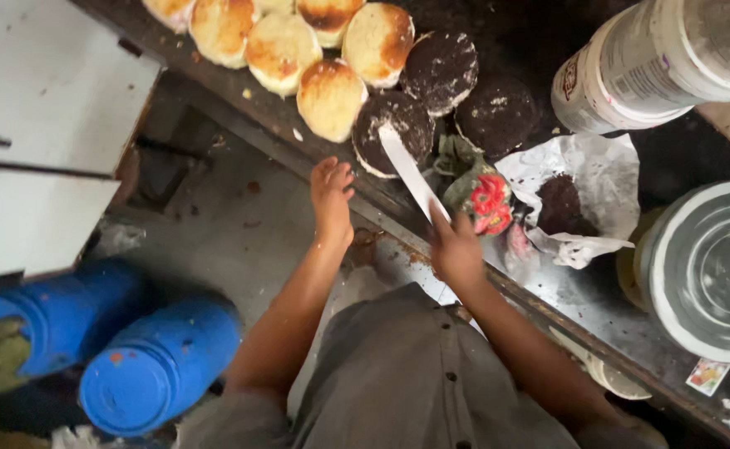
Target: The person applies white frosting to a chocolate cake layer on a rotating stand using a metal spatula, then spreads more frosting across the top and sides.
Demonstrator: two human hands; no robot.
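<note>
My right hand (456, 249) grips a long white flat spatula (406, 170) whose blade lies over a dark chocolate-covered round cake (394, 129) on the dark counter (548, 283). My left hand (332, 195) hovers at the counter's front edge just left of that cake, fingers loosely apart and holding nothing. More round cakes lie behind: several golden-brown ones (330, 98) and two more dark ones (441, 68).
A crumpled white paper (598, 179) holds dark crumbs. A red-flowered cloth (485, 199) lies beside my right hand. A large white bucket (656, 58) and a round metal tin (706, 266) stand at right. Blue drums (157, 366) and a white cabinet (41, 125) are at left.
</note>
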